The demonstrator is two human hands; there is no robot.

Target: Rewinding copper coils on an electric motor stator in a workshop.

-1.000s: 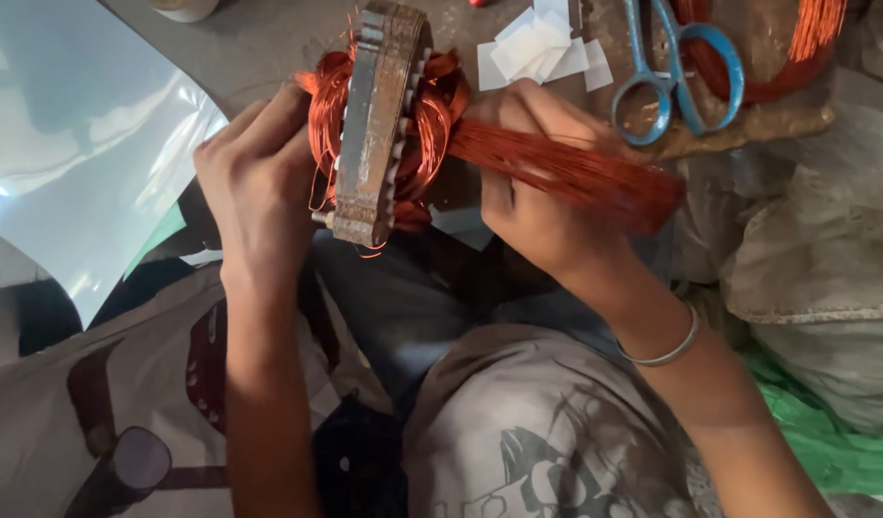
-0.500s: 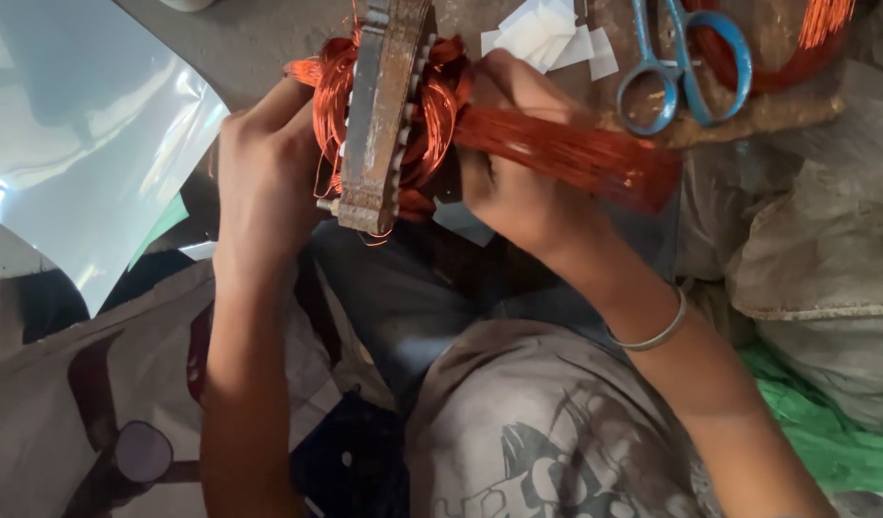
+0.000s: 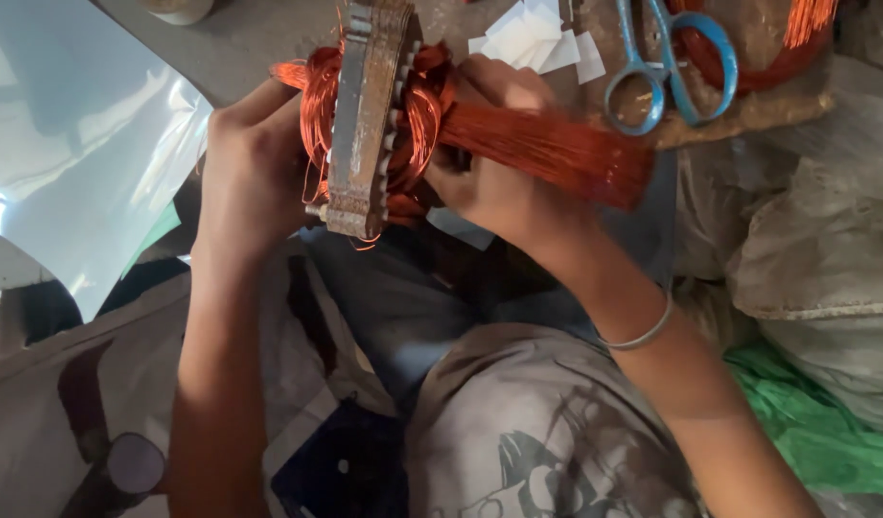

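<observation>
A grey metal motor stator (image 3: 365, 115) stands on edge above my lap, with loops of copper wire (image 3: 319, 101) bulging from both sides. My left hand (image 3: 250, 168) grips its left side, fingers wrapped over the copper loops. My right hand (image 3: 494, 177) holds the right side, closed around a thick straight bundle of copper wire (image 3: 557, 149) that runs out to the right from the stator.
Blue-handled scissors (image 3: 667, 67) lie at the top right on a brown board, next to small white paper pieces (image 3: 533, 38). A glossy white sheet (image 3: 68, 163) spreads at the left. Grey sacks (image 3: 815, 230) and green plastic (image 3: 815, 422) sit at the right.
The stator and both hands have shifted slightly up and left in view. The grip of both hands looks the same.
</observation>
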